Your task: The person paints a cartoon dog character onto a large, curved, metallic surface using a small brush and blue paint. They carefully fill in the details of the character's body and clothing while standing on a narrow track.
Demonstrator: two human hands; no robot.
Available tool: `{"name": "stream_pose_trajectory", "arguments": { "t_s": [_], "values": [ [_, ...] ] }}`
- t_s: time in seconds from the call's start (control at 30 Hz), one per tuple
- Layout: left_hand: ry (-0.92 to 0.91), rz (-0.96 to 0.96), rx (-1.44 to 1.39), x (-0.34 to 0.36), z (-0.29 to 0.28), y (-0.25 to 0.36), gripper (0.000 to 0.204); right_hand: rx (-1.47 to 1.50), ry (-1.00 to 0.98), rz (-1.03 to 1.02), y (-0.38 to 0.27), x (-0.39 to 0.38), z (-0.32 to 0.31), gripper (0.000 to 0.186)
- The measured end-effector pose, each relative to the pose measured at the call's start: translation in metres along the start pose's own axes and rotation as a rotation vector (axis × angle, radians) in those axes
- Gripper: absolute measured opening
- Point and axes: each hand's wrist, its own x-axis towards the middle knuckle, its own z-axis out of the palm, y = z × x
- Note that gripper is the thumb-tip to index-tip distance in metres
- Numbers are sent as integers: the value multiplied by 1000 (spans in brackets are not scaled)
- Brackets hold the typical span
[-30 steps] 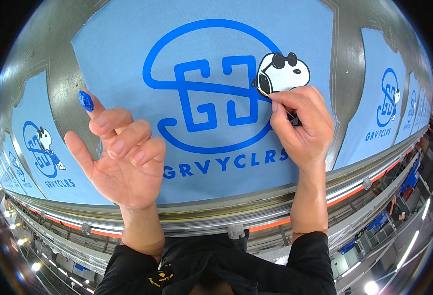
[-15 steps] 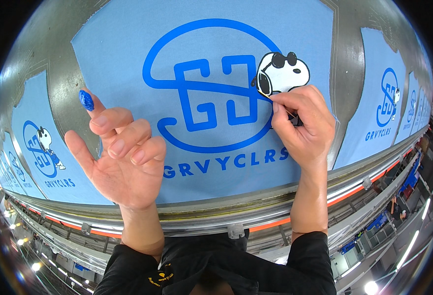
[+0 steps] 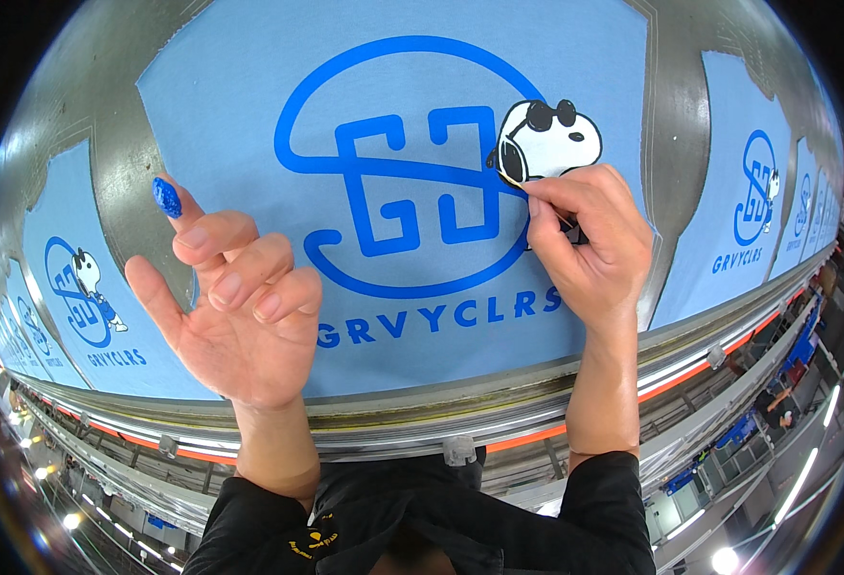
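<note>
A light blue cut fabric panel [image 3: 221,96] lies flat before me, printed with a bright blue looped emblem [image 3: 412,171] and a white cartoon dog [image 3: 542,153] in dark sunglasses. Between thumb and fingers, my right hand [image 3: 599,254] pinches a thin, pale stick [image 3: 511,180]. Its tip meets the print by the dog's dark ear, at the edge of a blue line. The hand covers the dog's lower body. My left hand [image 3: 245,321] is held palm up over the panel's left side, fingers apart and loosely bent. Wet-looking blue ink [image 3: 166,197] coats its index fingertip.
The panel rests on a grey metal table [image 3: 115,86]. Similar printed panels lie along it to the left [image 3: 63,211] and right [image 3: 724,192]. Metal rails with an orange strip [image 3: 666,383] run along the near edge, with a small grey block [image 3: 458,449] on them.
The print looks shifted very slightly left under the stick's tip. Both hands keep nearly the same place and grip.
</note>
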Motion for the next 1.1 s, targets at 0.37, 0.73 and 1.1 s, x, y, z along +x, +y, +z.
{"name": "stream_pose_trajectory", "arguments": {
  "t_s": [0.37, 0.73, 1.1],
  "values": [
    [16, 7, -2, -2, -1, 0, 66, 9, -32, 5, 0, 0, -4, 17],
    [6, 0, -7, -2, -1, 0, 65, 18, -32, 13, 2, -1, -4, 16],
    [0, -3, -3, -2, -1, -1, 65, 19, -25, 5, 0, 0, -3, 17]
  ]
}}
